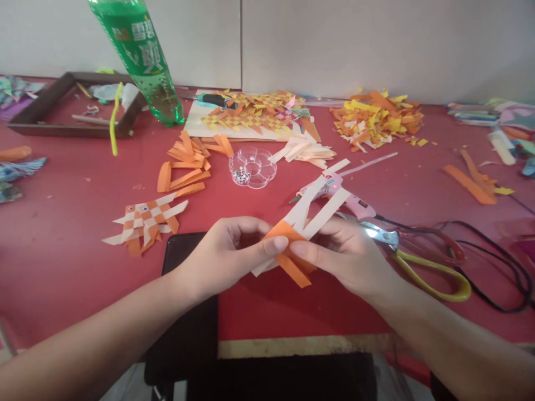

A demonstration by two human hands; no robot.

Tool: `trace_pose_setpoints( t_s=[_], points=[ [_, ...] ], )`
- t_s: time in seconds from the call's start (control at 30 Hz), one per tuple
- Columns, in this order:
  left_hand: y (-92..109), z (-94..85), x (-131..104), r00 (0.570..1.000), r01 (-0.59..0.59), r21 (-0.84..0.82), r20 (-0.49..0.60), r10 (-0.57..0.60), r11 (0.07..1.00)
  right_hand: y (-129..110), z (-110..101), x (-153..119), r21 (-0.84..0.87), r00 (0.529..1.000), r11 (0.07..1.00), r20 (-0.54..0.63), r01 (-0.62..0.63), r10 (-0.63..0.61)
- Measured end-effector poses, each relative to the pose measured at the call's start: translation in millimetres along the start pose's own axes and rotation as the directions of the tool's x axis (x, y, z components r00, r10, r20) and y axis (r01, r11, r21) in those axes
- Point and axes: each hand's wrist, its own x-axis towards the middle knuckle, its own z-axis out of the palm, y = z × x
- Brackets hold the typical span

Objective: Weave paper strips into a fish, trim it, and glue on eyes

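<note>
Both hands meet over the front of the red table. My left hand [238, 248] pinches the left side of some interlaced paper strips [288, 231], thumb on top. From the right, my right hand [338, 250] pinches the same strips, its thumb close to the other one. White strips stick up from the bundle, and orange ends point down. The fingers beneath are mostly hidden. To the left lies a woven orange and white paper fish [146, 223] with small eyes. Behind the hands are loose orange strips [188, 167] and white strips [307, 150].
A pink glue gun [351, 200] and yellow-handled scissors [434, 275] lie right of the hands, cables trailing. A clear compartment dish [253, 167] sits mid-table. Farther back are a green bottle [142, 61], a dark frame [71, 131] and a paper pile [376, 120]. A black tablet-like object [188, 250] lies front left.
</note>
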Motion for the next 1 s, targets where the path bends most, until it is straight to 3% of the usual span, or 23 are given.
trace_pose_setpoints(
  t_s=[0.2,0.33,0.47,0.6,0.7,0.77,0.83,0.93,1.0],
  points=[
    [1,1.6,-1,0.998,0.013,0.095,-0.067,-0.007,0.995,7,-2,0,0.118,0.997,0.991,-0.055,0.06,-0.053],
    [1,3.7,-2,0.996,0.009,0.223,-0.089,0.012,0.975,14,-6,1,0.097,0.956,0.992,-0.289,0.075,-0.044],
    [1,3.7,-1,0.996,-0.031,0.082,-0.085,0.038,0.996,10,-6,3,0.08,0.889,0.992,-0.455,0.095,-0.049],
    [-1,0.4,1,0.984,-0.069,-0.055,-0.166,0.059,0.996,7,-5,5,0.101,0.877,0.988,-0.477,0.12,-0.057],
    [-2,-1.1,1,0.977,-0.091,-0.1,-0.202,0.069,0.991,10,-3,4,-0.159,0.849,0.971,-0.475,0.177,-0.232],
    [-2,-0.7,1,0.974,-0.091,-0.095,-0.215,0.069,0.991,11,-2,3,-0.435,0.788,0.861,-0.417,0.265,-0.453],
    [-2,0.3,0,0.972,-0.084,-0.063,-0.223,0.068,0.994,10,-2,1,-0.664,0.731,0.668,-0.262,0.337,-0.63],
    [-1,1.5,-1,0.972,-0.079,-0.023,-0.222,0.072,0.997,6,-2,1,-0.819,0.701,0.429,-0.048,0.38,-0.712],
    [0,1.8,-1,0.971,-0.077,-0.009,-0.226,0.073,0.997,3,-2,1,-0.859,0.674,0.358,-0.02,0.366,-0.739]
  ],
)
